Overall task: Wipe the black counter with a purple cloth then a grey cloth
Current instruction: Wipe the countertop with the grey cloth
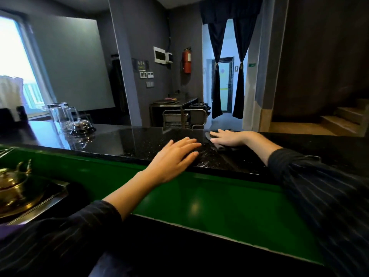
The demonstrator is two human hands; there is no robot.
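Note:
The black speckled counter (129, 140) runs across the middle of the view. A dark grey cloth (219, 146) lies on it near the far edge, with my right hand (227, 137) pressed flat on top, fingers pointing left. Most of the cloth is hidden under that hand. My left hand (175, 156) rests palm down on the counter's near edge, fingers apart and holding nothing, just left of the cloth. A purple patch (9, 229) shows at the lower left behind my sleeve; I cannot tell whether it is the purple cloth.
Clear glass jugs (61, 116) and a domed service bell (81, 126) stand on the counter's left part. A brass kettle (14, 186) sits on a tray at the lower left. A green panel (199, 196) drops below the counter's near edge.

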